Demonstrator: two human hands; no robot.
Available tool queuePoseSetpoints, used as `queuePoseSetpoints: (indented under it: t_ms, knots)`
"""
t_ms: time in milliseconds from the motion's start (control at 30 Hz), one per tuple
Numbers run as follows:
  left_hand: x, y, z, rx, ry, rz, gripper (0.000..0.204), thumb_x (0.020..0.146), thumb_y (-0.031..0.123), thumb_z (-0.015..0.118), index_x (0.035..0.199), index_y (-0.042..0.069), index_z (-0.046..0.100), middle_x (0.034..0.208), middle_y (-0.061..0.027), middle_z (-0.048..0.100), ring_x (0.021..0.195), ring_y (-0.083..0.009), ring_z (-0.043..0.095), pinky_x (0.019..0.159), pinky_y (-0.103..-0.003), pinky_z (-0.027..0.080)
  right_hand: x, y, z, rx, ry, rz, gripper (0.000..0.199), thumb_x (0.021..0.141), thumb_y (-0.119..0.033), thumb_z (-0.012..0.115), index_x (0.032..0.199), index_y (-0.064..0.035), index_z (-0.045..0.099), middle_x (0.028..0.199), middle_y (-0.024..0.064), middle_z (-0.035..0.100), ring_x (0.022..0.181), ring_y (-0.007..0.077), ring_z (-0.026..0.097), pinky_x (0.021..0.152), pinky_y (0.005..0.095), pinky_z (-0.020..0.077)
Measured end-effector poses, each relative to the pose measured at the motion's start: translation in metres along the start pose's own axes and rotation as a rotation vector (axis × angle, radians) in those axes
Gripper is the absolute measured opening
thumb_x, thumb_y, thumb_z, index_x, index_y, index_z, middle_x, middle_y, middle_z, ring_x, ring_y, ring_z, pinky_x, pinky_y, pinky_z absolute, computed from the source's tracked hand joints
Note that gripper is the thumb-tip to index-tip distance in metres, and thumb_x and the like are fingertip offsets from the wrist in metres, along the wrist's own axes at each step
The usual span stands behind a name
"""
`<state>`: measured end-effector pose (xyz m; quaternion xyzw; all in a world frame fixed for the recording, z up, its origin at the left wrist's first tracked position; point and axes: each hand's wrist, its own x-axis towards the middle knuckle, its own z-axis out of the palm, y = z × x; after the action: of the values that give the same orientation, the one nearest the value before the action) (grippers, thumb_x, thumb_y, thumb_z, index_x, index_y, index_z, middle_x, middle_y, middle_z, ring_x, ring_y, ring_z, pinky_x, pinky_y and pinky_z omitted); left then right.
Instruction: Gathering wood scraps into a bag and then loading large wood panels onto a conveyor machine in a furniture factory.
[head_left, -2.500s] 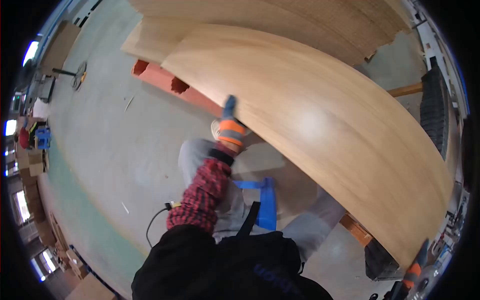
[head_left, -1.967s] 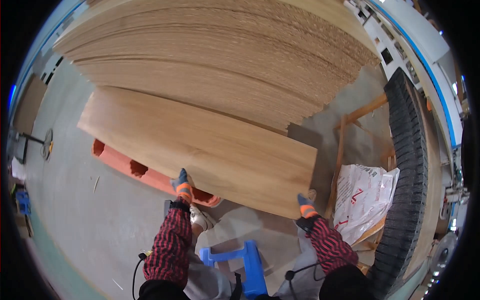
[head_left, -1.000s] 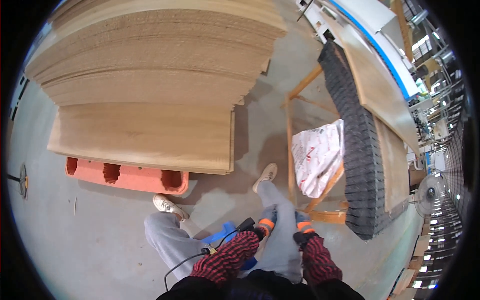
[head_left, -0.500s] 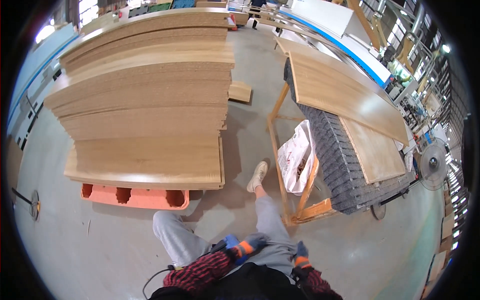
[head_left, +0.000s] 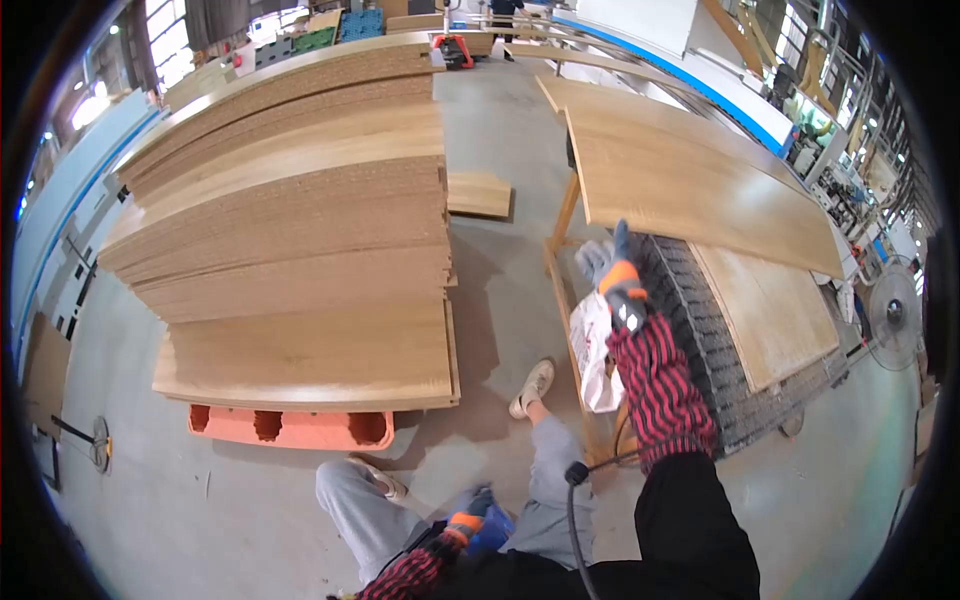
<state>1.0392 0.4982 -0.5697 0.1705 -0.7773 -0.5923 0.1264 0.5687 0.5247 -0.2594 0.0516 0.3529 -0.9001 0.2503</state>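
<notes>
The right hand [head_left: 612, 268], in a grey glove with an orange cuff, was raised at the end of a red-and-black striped sleeve [head_left: 655, 385]. It was seen just beside the near edge of a long wooden panel [head_left: 690, 185] that lay on a dark roller conveyor [head_left: 715, 340]. The gloved fingers [head_left: 622, 240] were pointed upward and loosely spread; whether they touched the panel edge could not be told, and nothing was seen gripped in them. A 2nd, paler board [head_left: 765, 310] lay on the same conveyor, nearer the right rim of the view. A white printed bag [head_left: 598, 345] was hung at the wooden frame [head_left: 560, 270] under the conveyor, just below the right hand.

The left hand [head_left: 468, 512], also gloved with an orange cuff, was held low beside the grey trouser leg [head_left: 545, 475], against a blue object [head_left: 492, 528] near the waist. Its fingers appeared curled, but how tightly, and on what, could not be told. A black cable [head_left: 578, 520] was seen running up the front of the body.

To the left, a tall stack of wooden panels [head_left: 300, 240] rested on an orange plastic pallet [head_left: 290, 428], with the lowest panels projecting toward the person. A single short board [head_left: 478, 193] lay on the concrete floor [head_left: 500, 300] beyond the stack. A pale shoe [head_left: 532, 386] was planted between the stack and the conveyor frame.
</notes>
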Motion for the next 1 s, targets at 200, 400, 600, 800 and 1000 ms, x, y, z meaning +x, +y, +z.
queuePoseSetpoints:
  t_ms: [200, 400, 600, 800, 1000]
  knots:
    - [0.023, 0.057, -0.096, -0.437, 0.274, -0.347, 0.02, 0.078, 0.011, 0.055, 0.094, 0.0, 0.057, 0.073, -0.0025, 0.056, 0.065, -0.0101, 0.052, 0.061, -0.021, 0.043, 0.057, -0.04, 0.002, 0.304, 0.197, -0.384, 0.046, 0.067, -0.022, 0.072, 0.107, -0.0128, 0.05, 0.102, 0.0061, 0.058, 0.088, 0.0228, 0.056, 0.071, 0.0385, 0.0493]
    - [0.054, 0.096, -0.072, -0.02, 0.368, -0.199, 0.021, 0.081, 0.018, 0.052, 0.09, 0.0, 0.058, 0.072, -0.0048, 0.056, 0.065, -0.0119, 0.052, 0.059, -0.026, 0.043, -0.106, 0.01, -0.001, -0.014, 0.216, -0.292, 0.043, 0.071, -0.031, 0.067, 0.104, -0.0099, 0.05, 0.086, 0.0073, 0.057, 0.069, 0.0196, 0.057, 0.053, 0.0282, 0.0524]
    - [0.124, 0.217, 0.042, -0.227, 0.046, 0.103, 0.042, 0.079, 0.035, 0.052, 0.108, 0.004, 0.053, 0.1, -0.0196, 0.056, 0.092, -0.0287, 0.054, 0.081, -0.036, 0.041, -0.232, 0.124, 0.044, -0.131, 0.205, 0.034, 0.042, 0.076, -0.039, 0.06, 0.101, -0.0068, 0.05, 0.074, 0.0137, 0.059, 0.052, 0.0234, 0.056, 0.046, 0.032, 0.0496]
    - [0.081, 0.229, -0.013, -0.431, 0.324, 0.144, 0.029, 0.08, 0.025, 0.055, 0.098, 0.004, 0.056, 0.093, -0.0131, 0.058, 0.088, -0.0231, 0.055, 0.08, -0.036, 0.043, -0.311, 0.14, 0.027, 0.204, -0.185, 0.57, 0.08, 0.069, -0.065, 0.044, 0.122, -0.0061, 0.033, 0.114, 0.0248, 0.043, 0.107, 0.032, 0.041, 0.09, 0.0441, 0.0349]
    - [0.114, 0.261, -0.05, -0.89, 0.557, 0.09, 0.014, 0.079, 0.014, 0.057, 0.089, 0.004, 0.06, 0.089, -0.006, 0.059, 0.084, -0.0183, 0.055, 0.08, -0.036, 0.044, -0.274, 0.0, -0.006, -1.788, -0.722, -0.94, 0.022, 0.08, -0.017, 0.048, 0.096, -0.0074, 0.059, 0.09, 0.0084, 0.059, 0.083, 0.0252, 0.056, 0.074, 0.0364, 0.0436]
